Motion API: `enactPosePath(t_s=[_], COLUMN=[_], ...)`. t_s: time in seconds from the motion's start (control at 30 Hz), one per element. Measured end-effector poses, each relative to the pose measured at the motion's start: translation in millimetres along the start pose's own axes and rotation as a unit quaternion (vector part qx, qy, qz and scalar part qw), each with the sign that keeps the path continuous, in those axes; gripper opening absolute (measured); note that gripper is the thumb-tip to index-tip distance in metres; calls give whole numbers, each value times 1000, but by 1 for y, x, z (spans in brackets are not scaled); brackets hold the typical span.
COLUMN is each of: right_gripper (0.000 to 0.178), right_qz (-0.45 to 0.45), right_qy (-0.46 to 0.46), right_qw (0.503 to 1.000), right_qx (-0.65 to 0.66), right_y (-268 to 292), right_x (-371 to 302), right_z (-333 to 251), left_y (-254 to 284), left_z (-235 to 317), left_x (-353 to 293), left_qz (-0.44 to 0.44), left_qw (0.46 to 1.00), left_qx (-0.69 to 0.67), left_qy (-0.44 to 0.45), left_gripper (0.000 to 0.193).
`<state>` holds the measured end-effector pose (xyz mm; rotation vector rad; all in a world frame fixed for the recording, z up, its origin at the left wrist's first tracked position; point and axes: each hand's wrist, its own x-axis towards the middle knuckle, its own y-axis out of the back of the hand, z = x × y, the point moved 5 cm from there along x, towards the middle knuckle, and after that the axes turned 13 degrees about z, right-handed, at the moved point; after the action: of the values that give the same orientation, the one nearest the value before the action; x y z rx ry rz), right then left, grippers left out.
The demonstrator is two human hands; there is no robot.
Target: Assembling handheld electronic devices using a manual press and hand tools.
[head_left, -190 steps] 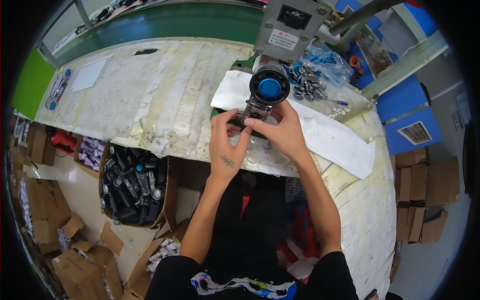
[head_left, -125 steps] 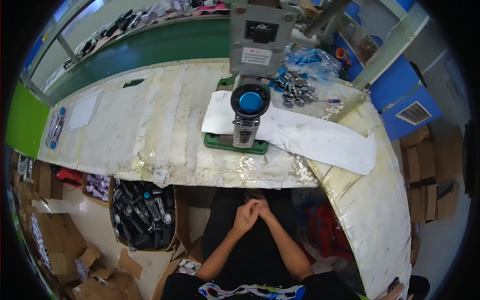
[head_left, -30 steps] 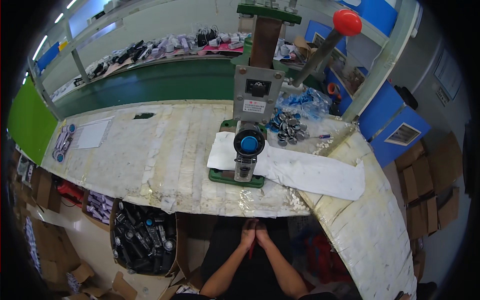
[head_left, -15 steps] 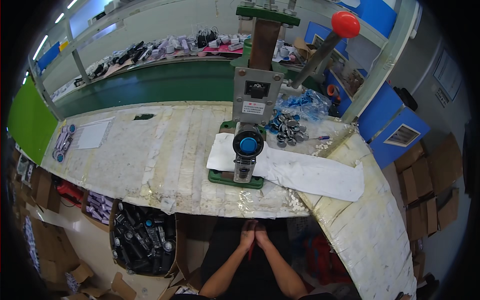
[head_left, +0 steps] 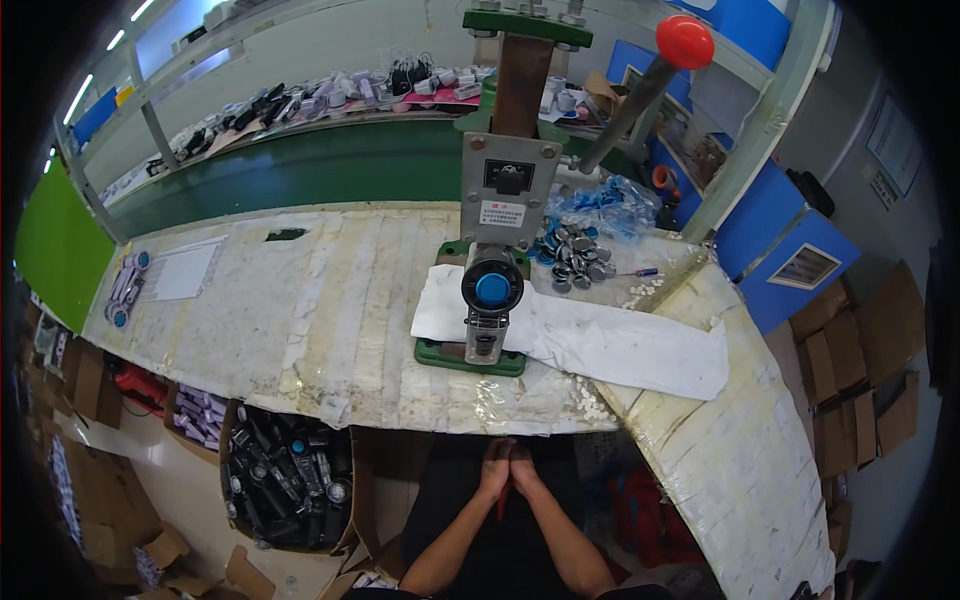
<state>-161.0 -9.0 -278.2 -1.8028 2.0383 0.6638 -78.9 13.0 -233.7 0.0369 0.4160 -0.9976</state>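
Note:
My left hand (head_left: 494, 468) and my right hand (head_left: 522, 468) rest side by side over my lap, just below the near table edge. They touch each other, fingers stretched forward, and nothing shows in them. A narrow red strip lies beneath, between the wrists. Ahead on the table stands a green and grey hand press (head_left: 508, 185) with a red-knobbed lever (head_left: 686, 42). At its base, a black device with a round head and blue disc (head_left: 492, 290) sits on a white cloth (head_left: 630, 345), apart from both hands.
Silvery and blue round caps (head_left: 575, 258) lie right of the press by crumpled blue plastic film (head_left: 610, 208). Small white pieces (head_left: 592, 402) are scattered near the table edge. A carton of black devices (head_left: 285, 475) stands at lower left. Lilac devices (head_left: 128, 285) lie at far left.
The whole view has shifted very slightly, so the press appears a little farther left. My hands stay together over my lap.

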Motion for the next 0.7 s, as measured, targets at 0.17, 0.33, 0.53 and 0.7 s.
enactPosePath(t_s=[0.17,0.33,0.53,0.7], right_gripper=[33,31,32,33], right_qz=[-5,4,9,5], right_qy=[1,-7,5,0], right_qw=[1000,1000,1000,1000], right_qx=[15,7,19,18], right_y=[0,-4,-1,-1], right_x=[-2,-15,-10,-8], right_z=[-4,-19,-15,-10], left_y=[-2,3,1,1], left_z=[-2,-4,-3,1], left_x=[-1,2,1,-1], left_qz=[1,1,-1,2], left_qw=[999,1000,1000,1000], left_qx=[-22,-21,-3,-4], left_qy=[24,3,-1,0], left_gripper=[23,24,25,25])
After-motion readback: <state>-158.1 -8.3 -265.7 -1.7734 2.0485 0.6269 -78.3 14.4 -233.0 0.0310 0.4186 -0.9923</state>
